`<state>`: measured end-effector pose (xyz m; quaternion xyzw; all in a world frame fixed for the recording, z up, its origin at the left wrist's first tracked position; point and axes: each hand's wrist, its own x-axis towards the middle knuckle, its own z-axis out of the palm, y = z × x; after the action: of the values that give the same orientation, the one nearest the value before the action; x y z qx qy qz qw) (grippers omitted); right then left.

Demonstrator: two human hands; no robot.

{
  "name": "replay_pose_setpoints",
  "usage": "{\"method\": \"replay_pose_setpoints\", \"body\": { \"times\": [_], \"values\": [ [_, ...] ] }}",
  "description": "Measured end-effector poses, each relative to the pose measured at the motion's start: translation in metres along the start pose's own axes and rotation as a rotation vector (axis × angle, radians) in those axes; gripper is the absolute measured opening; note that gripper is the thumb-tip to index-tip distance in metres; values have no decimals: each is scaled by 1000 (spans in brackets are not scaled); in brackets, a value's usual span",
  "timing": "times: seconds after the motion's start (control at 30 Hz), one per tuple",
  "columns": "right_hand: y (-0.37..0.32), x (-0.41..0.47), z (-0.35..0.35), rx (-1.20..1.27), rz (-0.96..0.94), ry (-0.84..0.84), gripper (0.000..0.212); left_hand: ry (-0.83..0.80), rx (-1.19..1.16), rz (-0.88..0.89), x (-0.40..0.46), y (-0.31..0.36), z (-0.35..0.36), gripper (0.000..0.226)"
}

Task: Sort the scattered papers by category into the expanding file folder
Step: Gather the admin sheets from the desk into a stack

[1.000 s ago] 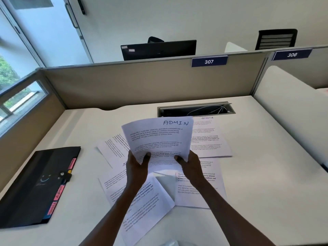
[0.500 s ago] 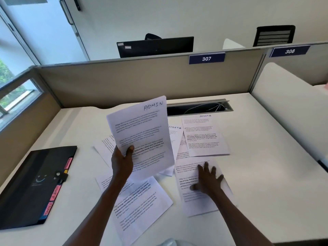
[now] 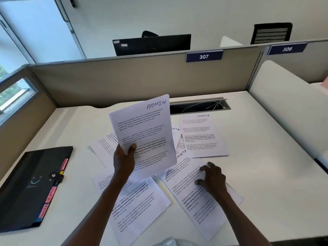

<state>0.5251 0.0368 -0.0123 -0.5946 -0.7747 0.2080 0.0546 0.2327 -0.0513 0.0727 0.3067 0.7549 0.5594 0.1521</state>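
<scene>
The left hand (image 3: pixel 124 160) has its thumb and fingers pinched closed on the lower left edge of a thin white sheaf of printed sheets headed ADMIN (image 3: pixel 143 137), held up off the desk and tilted. The right hand (image 3: pixel 212 178) lies spread and flat, fingers open, pressing on a white printed sheet headed SPORTS (image 3: pixel 191 192) and holding nothing.

Such paper is probably light, limp and slick sheet on sheet. A sheaf held at one edge will likely droop and fan, so a grip nearer the middle of a long side would serve better. A flat sheet needs sliding or a lifted corner.

More white printed pages (image 3: pixel 140 208) lie overlapping near and left of centre, another SPORTS page (image 3: pixel 204 137) farther right. The black expanding file folder with pink tabs (image 3: pixel 30 185) lies closed at the near left on the smooth white desk (image 3: pixel 266 192). Beige partitions (image 3: pixel 124 82) enclose it, with a cable slot (image 3: pixel 198 105) at the far edge.
</scene>
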Motion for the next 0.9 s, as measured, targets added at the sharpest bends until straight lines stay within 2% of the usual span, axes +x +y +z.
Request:
{"method": "replay_pose_setpoints", "body": {
  "times": [0.13, 0.33, 0.43, 0.5, 0.57, 0.6, 0.67, 0.73, 0.8, 0.9],
  "values": [
    [7, 6, -3, -31, 22, -81, 56, -11, 0, -7, 4, 2, 3, 28],
    [30, 29, -17, -72, 204, -22, 57, -4, 6, -9, 10, 4, 2, 29],
    [55, 48, -28, -135, 327, 72, 56, 19, 16, 1, 15, 5, -3, 29],
    [63, 61, -34, -227, 381, 197, 42, 34, 16, -4, 18, 5, -6, 29],
    [61, 73, -36, -233, 342, 303, 29, 45, 6, -15, 20, 7, -7, 30],
    [55, 79, -35, -204, 265, 321, 31, 49, 0, -22, 22, 8, -7, 30],
    [38, 90, -27, -107, 27, 261, 46, 56, -9, -31, 25, 11, -5, 29],
    [18, 95, -15, -155, -124, 71, 60, 58, -14, -31, 30, 14, -4, 27],
    [11, 101, -2, -195, -88, -97, 66, 59, -7, -26, 35, 17, -2, 28],
    [28, 105, 1, -141, 42, -89, 70, 56, -15, -23, 43, 20, -3, 30]
  ]
}}
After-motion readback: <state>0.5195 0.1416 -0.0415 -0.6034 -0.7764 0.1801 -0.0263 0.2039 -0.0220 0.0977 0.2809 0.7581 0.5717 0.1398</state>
